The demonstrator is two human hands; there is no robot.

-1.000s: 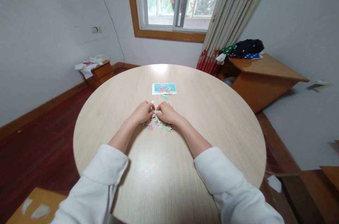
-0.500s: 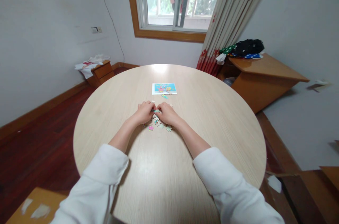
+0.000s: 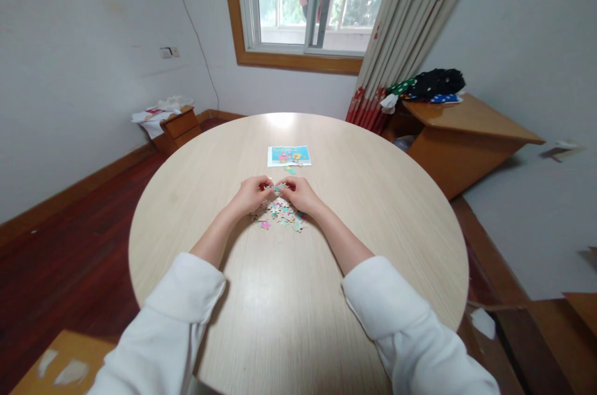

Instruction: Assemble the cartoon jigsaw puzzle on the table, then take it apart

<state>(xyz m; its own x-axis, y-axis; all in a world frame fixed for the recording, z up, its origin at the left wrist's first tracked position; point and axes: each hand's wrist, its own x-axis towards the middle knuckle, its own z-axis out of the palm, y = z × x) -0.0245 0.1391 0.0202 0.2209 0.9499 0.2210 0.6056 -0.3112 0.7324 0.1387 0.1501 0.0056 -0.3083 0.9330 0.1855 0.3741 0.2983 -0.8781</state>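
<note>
Between my fingertips are small teal jigsaw puzzle pieces [image 3: 277, 189], held just above a loose pile. My left hand [image 3: 254, 194] pinches them from the left side. From the right, my right hand [image 3: 300, 194] closes on them with curled fingers. Under and in front of both hands lies a heap of mixed puzzle pieces [image 3: 282, 212], several showing their colours and others their plain backs. A pink piece [image 3: 265, 226] sits at the heap's near left edge. Beyond the hands, a picture card [image 3: 289, 157] with cartoon figures on blue lies flat, with a few pieces touching its near edge.
Everything lies on a round pale wooden table [image 3: 289, 302]. Behind it are a window [image 3: 298, 3] and a patterned curtain [image 3: 405, 28]. A tilted wooden cabinet [image 3: 471, 134] with clothes on top stands at right, a small drawer unit [image 3: 181, 124] at left.
Both hands have risen slightly off the heap and shifted a little away from me, uncovering more of the pieces. The teal pieces now show between the fingertips.
</note>
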